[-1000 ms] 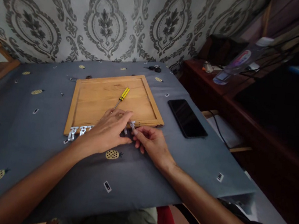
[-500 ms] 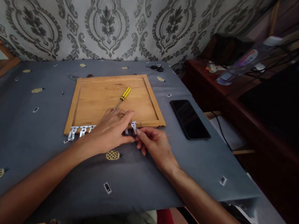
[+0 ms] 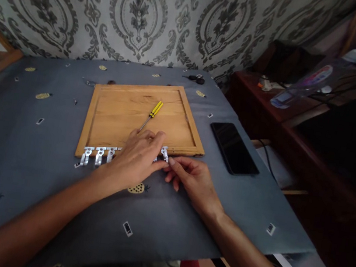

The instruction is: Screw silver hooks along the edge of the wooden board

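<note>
A square wooden panel (image 3: 124, 112) with a raised frame lies on the grey cloth. Along its near edge runs a row of small silver metal brackets (image 3: 97, 155). My left hand (image 3: 138, 156) rests over the middle of that row, fingers curled down onto the panel's edge and hiding what is beneath. My right hand (image 3: 193, 180) pinches the rightmost bracket (image 3: 164, 152) between thumb and forefinger. A screwdriver (image 3: 152, 113) with a yellow handle lies loose on the panel, just beyond my left hand.
A black phone (image 3: 234, 148) lies right of the panel. Keys (image 3: 196, 78) sit near the patterned wall. A dark wooden cabinet (image 3: 268, 106) to the right carries a tilted plastic bottle (image 3: 304, 83). The grey cloth (image 3: 27, 165) bears small pineapple prints and tags.
The view has shifted slightly, so everything sits a little further right. Both hands stay at the panel's near edge on the brackets, nearly unmoved.
</note>
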`<state>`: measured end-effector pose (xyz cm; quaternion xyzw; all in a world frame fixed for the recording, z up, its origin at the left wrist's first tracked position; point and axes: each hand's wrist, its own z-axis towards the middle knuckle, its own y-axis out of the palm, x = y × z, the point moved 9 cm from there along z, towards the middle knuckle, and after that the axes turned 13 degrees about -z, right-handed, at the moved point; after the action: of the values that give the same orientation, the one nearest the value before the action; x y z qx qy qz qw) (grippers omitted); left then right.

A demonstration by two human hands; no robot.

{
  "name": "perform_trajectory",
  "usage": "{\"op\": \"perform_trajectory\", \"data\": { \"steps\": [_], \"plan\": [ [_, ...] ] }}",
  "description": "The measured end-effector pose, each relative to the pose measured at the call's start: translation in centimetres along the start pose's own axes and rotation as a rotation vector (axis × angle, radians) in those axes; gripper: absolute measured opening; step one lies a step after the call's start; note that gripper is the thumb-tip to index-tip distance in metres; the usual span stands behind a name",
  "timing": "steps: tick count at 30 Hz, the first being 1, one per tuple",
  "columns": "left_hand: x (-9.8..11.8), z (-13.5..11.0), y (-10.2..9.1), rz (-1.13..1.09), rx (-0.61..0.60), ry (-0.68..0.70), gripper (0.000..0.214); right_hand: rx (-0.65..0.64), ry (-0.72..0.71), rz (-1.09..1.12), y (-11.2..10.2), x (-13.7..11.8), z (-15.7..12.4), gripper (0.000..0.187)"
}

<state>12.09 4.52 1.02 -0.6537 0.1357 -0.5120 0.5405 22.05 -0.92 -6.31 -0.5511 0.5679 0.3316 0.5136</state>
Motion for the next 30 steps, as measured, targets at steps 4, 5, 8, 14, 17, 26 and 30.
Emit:
{"op": "perform_trajectory", "data": {
  "steps": [4, 5, 8, 14, 17, 26, 30],
  "plan": [
    [0.0, 0.1, 0.0, -0.009, -0.008, -0.038, 0.037, -0.006, 0.013, -0.014, 0.0, 0.0, 0.0, 0.038],
    [0.0, 0.1, 0.0, -0.010, -0.003, -0.041, 0.036, -0.009, 0.012, -0.016, 0.1, -0.1, -0.1, 0.037],
    [0.1, 0.2, -0.1, -0.017, 0.024, -0.039, 0.034, -0.014, 0.013, -0.028, 0.1, -0.2, -0.2, 0.035],
    [0.1, 0.1, -0.1, -0.028, 0.065, -0.022, 0.035, -0.009, 0.011, -0.037, 0.1, -0.2, -0.3, 0.032],
    [0.1, 0.1, -0.1, -0.008, 0.080, -0.012, 0.039, -0.007, -0.009, -0.062, 0.1, -0.3, -0.3, 0.033],
    [-0.1, 0.3, -0.4, -0.012, 0.086, -0.069, 0.048, 0.016, -0.034, -0.165, -0.2, -0.6, -1.0, 0.033],
    [-0.1, 0.4, -0.4, -0.009, 0.073, -0.084, 0.050, -0.005, -0.024, -0.144, -0.2, -0.7, -1.1, 0.032]
  ]
}}
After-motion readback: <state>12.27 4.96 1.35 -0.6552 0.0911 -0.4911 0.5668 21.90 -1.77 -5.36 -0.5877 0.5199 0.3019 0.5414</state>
